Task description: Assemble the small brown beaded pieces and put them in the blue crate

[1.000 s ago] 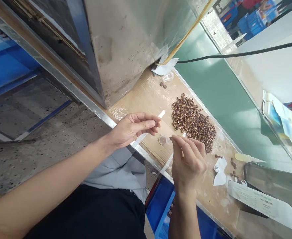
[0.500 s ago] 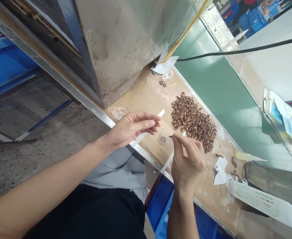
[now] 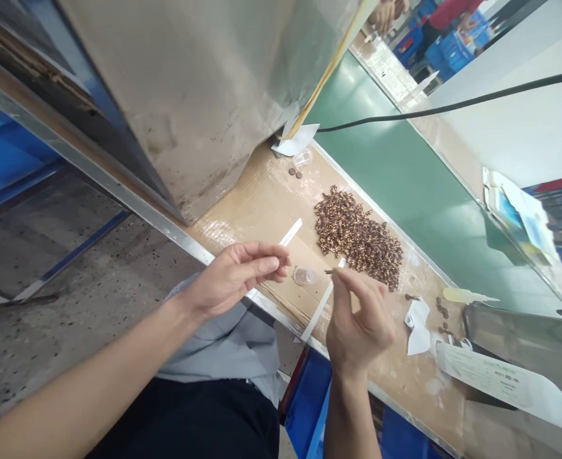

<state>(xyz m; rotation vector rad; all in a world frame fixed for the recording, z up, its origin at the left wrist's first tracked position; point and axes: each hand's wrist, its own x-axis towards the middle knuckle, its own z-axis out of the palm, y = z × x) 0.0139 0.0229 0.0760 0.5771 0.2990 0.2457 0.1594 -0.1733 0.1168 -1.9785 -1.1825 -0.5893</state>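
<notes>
The right hand [image 3: 360,325] pinches a tiny brown piece [image 3: 329,271] narrowly at the fingertips, held steady; the left hand [image 3: 235,277] curls around a white strip [image 3: 291,232].

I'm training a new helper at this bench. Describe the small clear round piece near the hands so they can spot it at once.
On the wooden workbench, find the heap of small brown parts. Just left of it, on a cardboard sheet, lies the small clear round piece, between the left hand and right hand. The other clear piece sits far off, near the white paper.
</notes>
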